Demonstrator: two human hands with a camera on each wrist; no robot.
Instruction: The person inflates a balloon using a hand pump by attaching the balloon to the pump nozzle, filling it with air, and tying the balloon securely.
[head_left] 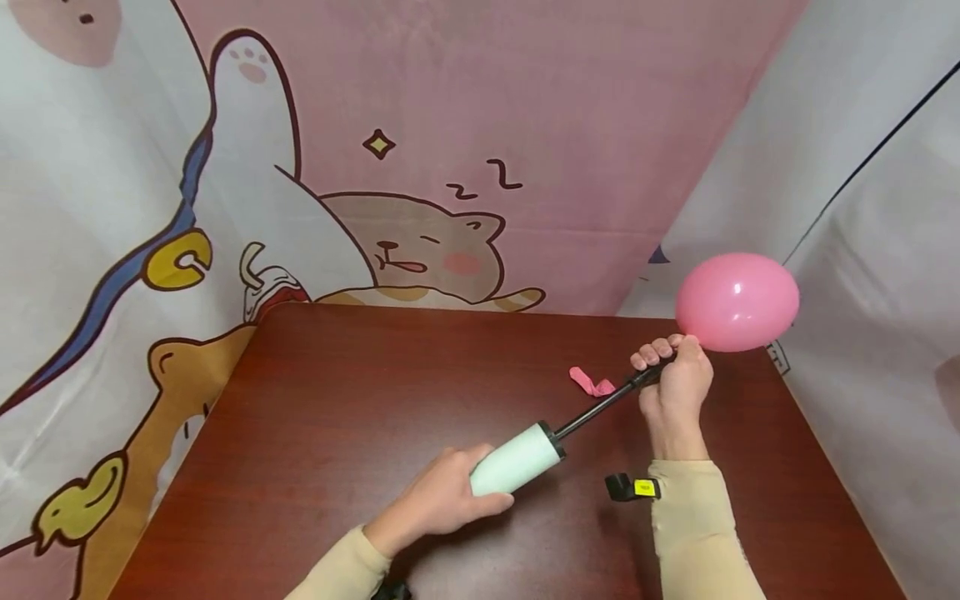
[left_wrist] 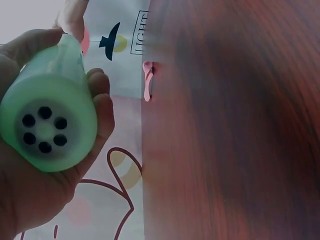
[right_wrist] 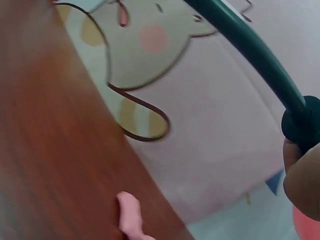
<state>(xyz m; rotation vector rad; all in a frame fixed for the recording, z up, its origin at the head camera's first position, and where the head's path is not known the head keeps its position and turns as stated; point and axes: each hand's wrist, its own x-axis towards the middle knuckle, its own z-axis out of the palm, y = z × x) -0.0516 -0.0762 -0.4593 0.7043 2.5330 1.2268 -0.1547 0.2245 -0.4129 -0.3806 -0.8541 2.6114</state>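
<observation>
My left hand grips the pale green barrel of a hand balloon pump. In the left wrist view the pump's rounded end, with several dark holes, faces the camera. A black rod runs from the barrel up to my right hand, whose fingers hold its far end at the neck of a pink balloon. The balloon is partly inflated and rounded, just beyond the right thumb. In the right wrist view the dark rod enters the fingers, and only a sliver of balloon shows.
A second, limp pink balloon lies on the dark reddish-brown table, close to the rod. Behind the table hangs a pink and white cloth printed with cartoon animals. A black wrist camera sits on the right sleeve.
</observation>
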